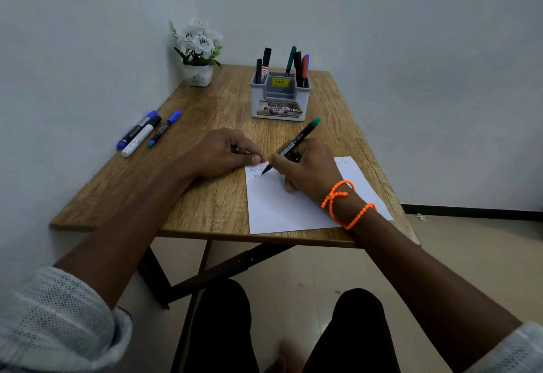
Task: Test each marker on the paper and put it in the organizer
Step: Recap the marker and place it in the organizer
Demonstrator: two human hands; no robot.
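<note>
My right hand (308, 168) grips a black marker with a green end (296, 143), its tip touching the white paper (288, 211) beside two zigzag scribbles near the top left corner. My left hand (226, 152) rests with curled fingers on the table at the paper's top left corner; whether it holds a cap is hidden. The grey organizer (280, 99) stands behind the hands with several markers upright in its two side slots. Three loose markers (147, 133) lie at the table's left edge: two blue-capped and one white with a black cap.
A pot of white flowers (199, 49) stands in the far left corner by the wall. The wooden table (205, 196) ends just before my knees. Faint red marks show at the paper's top right.
</note>
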